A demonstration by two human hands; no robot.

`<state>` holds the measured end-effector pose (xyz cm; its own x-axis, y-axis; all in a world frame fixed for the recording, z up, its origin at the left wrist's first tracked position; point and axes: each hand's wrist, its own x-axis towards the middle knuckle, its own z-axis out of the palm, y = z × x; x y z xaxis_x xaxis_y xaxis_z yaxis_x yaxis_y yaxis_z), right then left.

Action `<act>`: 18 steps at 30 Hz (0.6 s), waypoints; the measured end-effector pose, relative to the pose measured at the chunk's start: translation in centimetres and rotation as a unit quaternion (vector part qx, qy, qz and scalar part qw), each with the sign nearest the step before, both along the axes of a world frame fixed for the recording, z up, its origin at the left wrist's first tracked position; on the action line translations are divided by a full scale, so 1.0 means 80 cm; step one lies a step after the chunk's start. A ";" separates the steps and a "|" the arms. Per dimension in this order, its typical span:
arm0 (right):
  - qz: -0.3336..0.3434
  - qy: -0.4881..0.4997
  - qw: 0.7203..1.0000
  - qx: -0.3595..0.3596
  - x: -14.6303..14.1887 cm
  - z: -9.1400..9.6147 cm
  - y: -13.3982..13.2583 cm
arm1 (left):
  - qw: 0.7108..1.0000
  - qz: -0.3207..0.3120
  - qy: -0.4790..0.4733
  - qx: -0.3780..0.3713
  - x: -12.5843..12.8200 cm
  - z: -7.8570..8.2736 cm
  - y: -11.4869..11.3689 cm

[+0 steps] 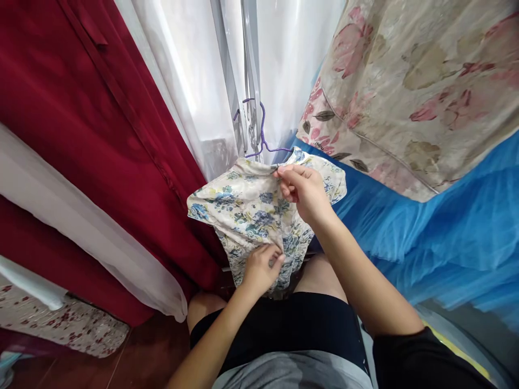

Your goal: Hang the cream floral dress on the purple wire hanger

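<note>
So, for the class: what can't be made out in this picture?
All in the head view:
Ends of the purple hanger: hidden inside the floral shirt.
Whether the shirt is fastened: details too small, partly covered by the right hand and left hand.
Top of the pink-flowered fabric: cut off by the upper edge.

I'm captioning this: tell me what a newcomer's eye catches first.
In the centre, a white cloth top with blue flowers, on a slim purple hanger, is pinched by the left hand and right hand. Deep red fabric drapes the left side; bright blue gathered fabric spreads at right.
</note>
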<state>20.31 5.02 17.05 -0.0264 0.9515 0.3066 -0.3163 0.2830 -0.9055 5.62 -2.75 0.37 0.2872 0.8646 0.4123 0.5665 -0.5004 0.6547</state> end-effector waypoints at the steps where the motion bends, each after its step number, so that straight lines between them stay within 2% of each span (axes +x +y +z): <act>1: -0.002 -0.014 1.000 0.005 0.001 -0.003 -0.005 | 0.999 0.004 -0.044 0.020 -0.004 0.022 0.009; 4: 0.001 -0.057 0.998 0.039 0.003 -0.009 -0.018 | 0.976 0.033 -0.157 0.147 -0.013 0.105 0.041; 6: 0.008 -0.075 0.995 0.064 0.005 -0.008 -0.024 | 0.967 0.027 -0.148 0.203 -0.015 0.156 0.064; 8: -0.001 -0.080 0.993 0.089 0.006 -0.007 -0.026 | 0.969 -0.003 -0.093 0.227 -0.014 0.189 0.083; 11: -0.043 -0.090 0.988 0.118 0.005 -0.012 -0.017 | 0.961 -0.020 -0.042 0.272 -0.007 0.207 0.097; 13: -0.077 -0.113 0.983 0.123 0.004 -0.024 -0.005 | 0.953 0.002 -0.061 0.295 -0.004 0.212 0.097; 16: -0.081 -0.164 0.979 0.090 0.005 -0.048 0.007 | 0.935 0.062 -0.169 0.306 -0.022 0.219 0.095; 18: -0.054 -0.177 0.981 0.060 0.010 -0.063 0.004 | 0.907 0.112 -0.266 0.307 -0.055 0.219 0.103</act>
<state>21.07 5.31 12.03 -0.0521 0.9121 0.4066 0.0504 0.4090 -0.9111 1.23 5.48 17.85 -0.2472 0.4377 0.8645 0.3841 -0.7748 0.5022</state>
